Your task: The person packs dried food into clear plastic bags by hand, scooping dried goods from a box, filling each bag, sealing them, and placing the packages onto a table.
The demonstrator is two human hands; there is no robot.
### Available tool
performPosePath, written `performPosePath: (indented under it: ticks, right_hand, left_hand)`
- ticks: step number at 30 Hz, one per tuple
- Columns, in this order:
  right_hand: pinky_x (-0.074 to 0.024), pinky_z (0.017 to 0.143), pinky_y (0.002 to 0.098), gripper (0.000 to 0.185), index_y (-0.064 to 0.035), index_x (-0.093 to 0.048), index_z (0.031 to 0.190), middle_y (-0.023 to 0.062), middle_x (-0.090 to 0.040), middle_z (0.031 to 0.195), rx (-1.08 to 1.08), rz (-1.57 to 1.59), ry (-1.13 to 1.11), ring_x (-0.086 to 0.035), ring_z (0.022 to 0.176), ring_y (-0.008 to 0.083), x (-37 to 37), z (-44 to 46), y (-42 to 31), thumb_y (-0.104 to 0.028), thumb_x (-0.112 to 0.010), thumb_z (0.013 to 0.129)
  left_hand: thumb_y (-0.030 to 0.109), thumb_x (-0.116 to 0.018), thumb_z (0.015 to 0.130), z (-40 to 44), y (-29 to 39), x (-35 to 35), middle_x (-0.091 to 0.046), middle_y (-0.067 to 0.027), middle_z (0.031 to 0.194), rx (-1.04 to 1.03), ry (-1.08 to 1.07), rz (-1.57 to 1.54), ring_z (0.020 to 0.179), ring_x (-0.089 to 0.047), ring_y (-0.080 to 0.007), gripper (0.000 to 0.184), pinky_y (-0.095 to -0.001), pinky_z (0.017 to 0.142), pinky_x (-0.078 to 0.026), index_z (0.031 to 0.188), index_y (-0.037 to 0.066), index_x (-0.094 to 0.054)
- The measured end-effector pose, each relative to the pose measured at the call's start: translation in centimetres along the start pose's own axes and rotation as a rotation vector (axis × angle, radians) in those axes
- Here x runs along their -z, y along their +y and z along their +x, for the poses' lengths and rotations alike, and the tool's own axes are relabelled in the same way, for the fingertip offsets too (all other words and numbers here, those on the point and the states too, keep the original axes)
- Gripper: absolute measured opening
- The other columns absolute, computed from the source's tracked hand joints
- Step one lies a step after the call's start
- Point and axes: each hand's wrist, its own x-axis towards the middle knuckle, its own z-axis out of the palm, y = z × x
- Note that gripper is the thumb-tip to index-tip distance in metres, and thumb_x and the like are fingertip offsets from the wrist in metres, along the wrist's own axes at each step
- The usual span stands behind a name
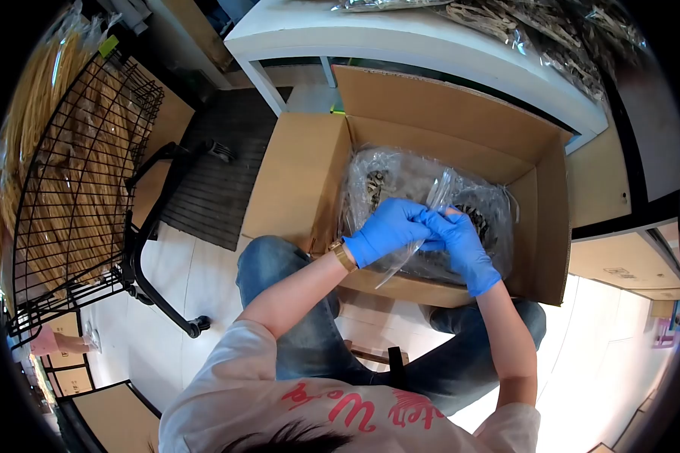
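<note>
Beside the white table point(310, 41), an open box point(295, 177) holds a clear bag point(412, 167), its gathered plastic pinched between the person's left hand point(389, 232) and right hand point(467, 249), a handling step whose next move seemingly calls for steady fingertips.

A white table point(279, 29) stood along the far side, packaged dried goods point(499, 23) heaped on it. A black wire cart point(75, 174) full of long bagged stalks point(34, 128) stood off to the left, by a dark ribbed mat point(219, 166). Bright light whitened the pale tiled floor point(597, 355) on the right.
</note>
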Motion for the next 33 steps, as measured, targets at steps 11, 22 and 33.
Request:
performPosePath:
  ticks: [11,22,33]
  right_hand:
    - [-0.0556,0.068,0.0296,0.021,-0.0001,-0.065,0.103,0.0094,-0.068,0.090,0.097,0.055,-0.029,-0.065,0.080,0.0146,0.7,-0.6,-1.2,-0.015,-0.059,0.090]
    - [-0.0503,0.070,0.0412,0.023,-0.0152,-0.059,0.101,0.0059,-0.058,0.074,0.433,-1.001,0.661,-0.059,0.069,0.0298,3.0,-0.4,-3.7,-0.016,-0.065,0.079]
    - [-0.0510,0.080,0.0360,0.020,-0.0060,-0.062,0.097,0.0165,-0.058,0.110,0.885,-1.475,-0.129,-0.058,0.098,0.0318,-0.3,0.6,1.3,-0.006,-0.059,0.077]
  left_hand:
    - [0.014,-0.072,0.082,-0.1,1.8,1.9,-0.047,0.0079,0.058,0.061,0.013,-0.467,0.058,-0.039,-0.0001,0.023,-0.0203,0.050,-0.035,0.063,0.007,-0.061]
    - [0.010,-0.069,0.075,0.7,0.6,4.3,-0.057,-0.0069,0.062,-0.024,0.430,0.444,0.055,-0.055,-0.0156,0.019,-0.0283,0.055,-0.046,0.082,0.004,-0.053]
    - [0.005,-0.064,0.076,1.0,-2.3,1.3,-0.047,-0.0011,0.063,-0.039,0.230,0.014,0.060,-0.041,-0.0082,0.017,-0.0257,0.055,-0.041,0.072,0.005,-0.048]
